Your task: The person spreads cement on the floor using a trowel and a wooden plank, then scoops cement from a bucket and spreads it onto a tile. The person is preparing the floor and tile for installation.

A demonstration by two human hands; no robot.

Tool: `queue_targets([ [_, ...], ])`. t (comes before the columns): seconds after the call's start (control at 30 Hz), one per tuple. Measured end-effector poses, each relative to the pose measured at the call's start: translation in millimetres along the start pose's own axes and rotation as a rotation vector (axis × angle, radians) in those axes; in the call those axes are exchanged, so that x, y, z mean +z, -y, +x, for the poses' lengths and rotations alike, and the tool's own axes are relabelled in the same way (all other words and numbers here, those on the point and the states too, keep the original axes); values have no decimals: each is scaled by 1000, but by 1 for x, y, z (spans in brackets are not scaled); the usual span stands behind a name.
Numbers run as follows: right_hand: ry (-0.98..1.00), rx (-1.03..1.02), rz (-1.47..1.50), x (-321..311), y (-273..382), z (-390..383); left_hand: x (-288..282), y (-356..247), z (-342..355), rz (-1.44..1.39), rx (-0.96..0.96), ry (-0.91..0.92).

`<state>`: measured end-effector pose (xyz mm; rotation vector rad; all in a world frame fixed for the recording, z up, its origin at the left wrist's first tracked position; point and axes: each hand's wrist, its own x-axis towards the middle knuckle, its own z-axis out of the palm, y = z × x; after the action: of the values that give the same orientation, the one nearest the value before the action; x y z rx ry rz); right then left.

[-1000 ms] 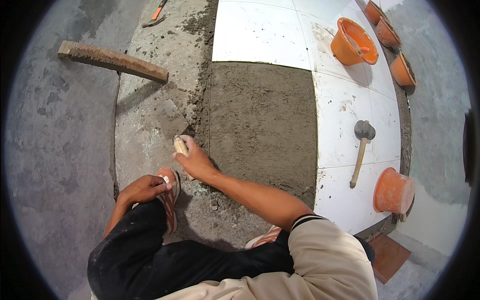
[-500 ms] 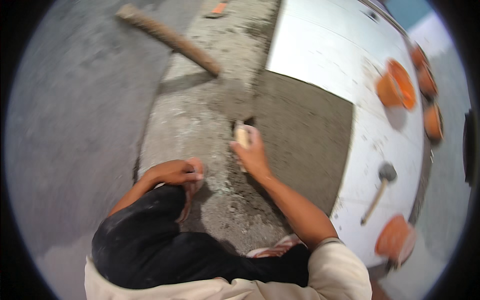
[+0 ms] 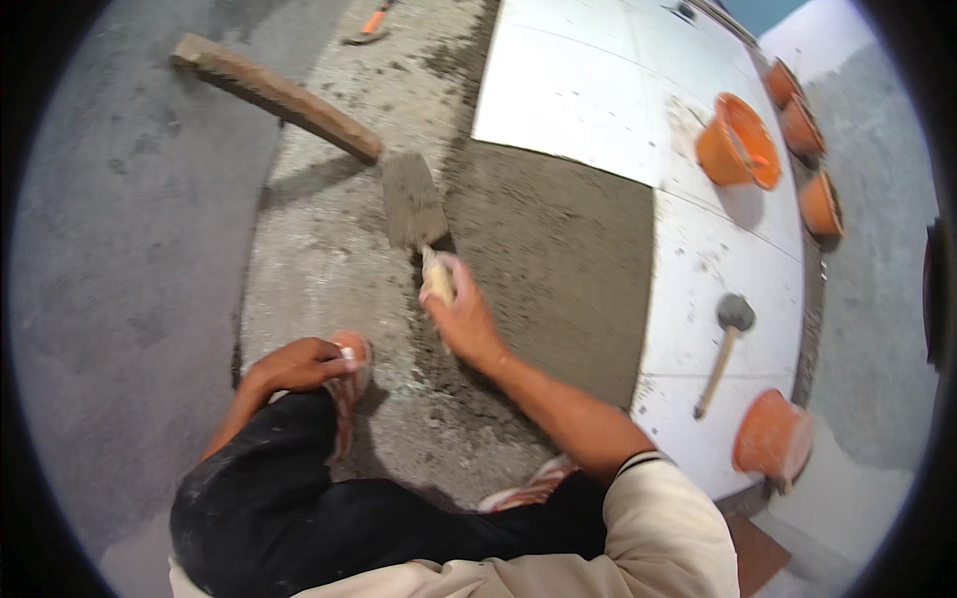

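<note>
My right hand is wrapped around the pale wooden handle of a trowel. The trowel's flat, mortar-coated blade points away from me, at the left edge of the grey mortar bed. Rough concrete lies under and left of the blade. By my bent left knee, my left hand hangs loosely above my sandalled foot, thumb apart from the fingers. It appears to hold nothing, though some fingertips are hidden.
A wooden beam lies to the far left, near an orange-handled tool. White tiles border the mortar behind and right. On them are an orange bucket, a rubber mallet and another bucket. Several more buckets stand farther right.
The trowel blade, hardly visible before, now shows flat in front of my right hand. The whole scene has shifted left in the view. My left hand stays by the knee.
</note>
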<state>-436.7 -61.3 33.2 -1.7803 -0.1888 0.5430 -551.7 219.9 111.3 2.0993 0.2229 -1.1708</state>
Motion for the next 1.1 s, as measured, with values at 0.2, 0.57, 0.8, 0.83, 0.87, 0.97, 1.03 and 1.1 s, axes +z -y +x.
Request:
queue_targets([
  [0.2,-101,-88,-681,-209,25,-6,-2,-7,6,43,2,20],
  [0.57,-268,336,-710,-341,12,-17,1,-25,3,102,-114,42],
  [0.8,-149,261,-885,-315,9,-5,0,-9,4,109,48,41],
  [0.83,-107,57,-825,-293,8,-8,1,-7,4,118,52,30],
  [0.87,-107,-35,-794,-272,11,-12,1,-5,5,89,77,23],
  [0.97,51,-169,-686,-190,18,-7,1,-1,9,54,93,41],
  [1.03,199,-173,-534,-131,23,2,2,0,10,23,118,62],
  [1.1,329,-156,-422,-67,25,16,2,1,8,56,78,33],
])
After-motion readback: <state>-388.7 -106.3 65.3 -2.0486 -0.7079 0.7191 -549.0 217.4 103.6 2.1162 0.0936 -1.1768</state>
